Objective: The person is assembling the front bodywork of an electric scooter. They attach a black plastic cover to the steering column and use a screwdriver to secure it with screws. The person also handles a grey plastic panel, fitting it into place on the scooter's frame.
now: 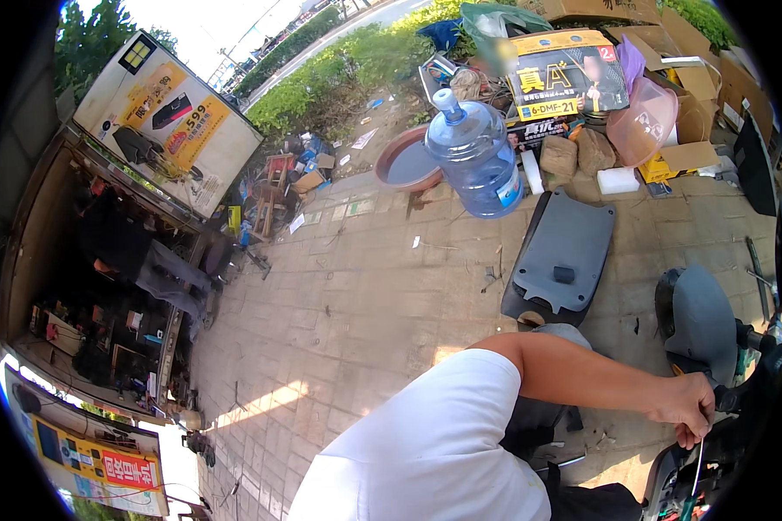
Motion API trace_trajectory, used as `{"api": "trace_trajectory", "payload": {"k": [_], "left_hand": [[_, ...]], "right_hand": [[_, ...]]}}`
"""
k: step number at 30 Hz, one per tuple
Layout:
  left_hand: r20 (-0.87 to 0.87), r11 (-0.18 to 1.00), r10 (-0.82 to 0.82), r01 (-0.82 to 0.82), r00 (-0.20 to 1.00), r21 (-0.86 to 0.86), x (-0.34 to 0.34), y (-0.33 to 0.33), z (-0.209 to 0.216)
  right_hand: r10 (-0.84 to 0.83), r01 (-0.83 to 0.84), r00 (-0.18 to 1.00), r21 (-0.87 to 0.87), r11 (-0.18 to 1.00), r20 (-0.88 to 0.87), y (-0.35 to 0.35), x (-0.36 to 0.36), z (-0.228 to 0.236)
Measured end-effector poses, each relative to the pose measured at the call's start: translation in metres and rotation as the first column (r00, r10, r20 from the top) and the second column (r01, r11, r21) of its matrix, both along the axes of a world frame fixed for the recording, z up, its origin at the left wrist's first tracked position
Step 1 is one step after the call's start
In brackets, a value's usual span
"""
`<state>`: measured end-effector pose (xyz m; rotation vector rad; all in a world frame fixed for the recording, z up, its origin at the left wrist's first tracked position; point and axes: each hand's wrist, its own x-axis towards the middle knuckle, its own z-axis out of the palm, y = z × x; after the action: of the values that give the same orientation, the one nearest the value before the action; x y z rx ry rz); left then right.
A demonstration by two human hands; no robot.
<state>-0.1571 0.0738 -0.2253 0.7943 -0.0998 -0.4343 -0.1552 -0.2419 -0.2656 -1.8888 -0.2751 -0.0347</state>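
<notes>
My left hand (688, 406) reaches across to the right with its fingers pinched together. They close at the upper end of a thin metal shaft, which runs down to a green handle; it looks like a screwdriver (698, 469). Around it are the dark parts of a vehicle, perhaps a scooter (734, 456), cut off by the picture's right rim. Just above the hand stands a grey curved plastic part (702, 317). Out of view is my right hand.
On the paving lie a grey plastic panel (563, 247) and a metal rod (573, 460). Farther off stand a blue water jug (478, 161), a reddish basin (394, 180) and piled cardboard boxes (695, 87). At left, a person in dark clothes (117, 239) leans inside an open stall (39, 217).
</notes>
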Motion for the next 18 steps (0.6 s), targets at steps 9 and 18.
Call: {"api": "trace_trajectory", "payload": {"k": [9,18], "left_hand": [[0.064,0.994,0.036,-0.043,0.997,0.102,0.0,0.014,0.001],[0.112,0.981,0.008,-0.029,0.994,0.192,-0.005,0.026,0.02]], "right_hand": [[0.029,-0.029,1.0,-0.013,0.999,0.002,0.022,0.009,-0.001],[0.02,-0.018,0.998,-0.02,1.0,0.058,0.017,0.006,0.01]]}}
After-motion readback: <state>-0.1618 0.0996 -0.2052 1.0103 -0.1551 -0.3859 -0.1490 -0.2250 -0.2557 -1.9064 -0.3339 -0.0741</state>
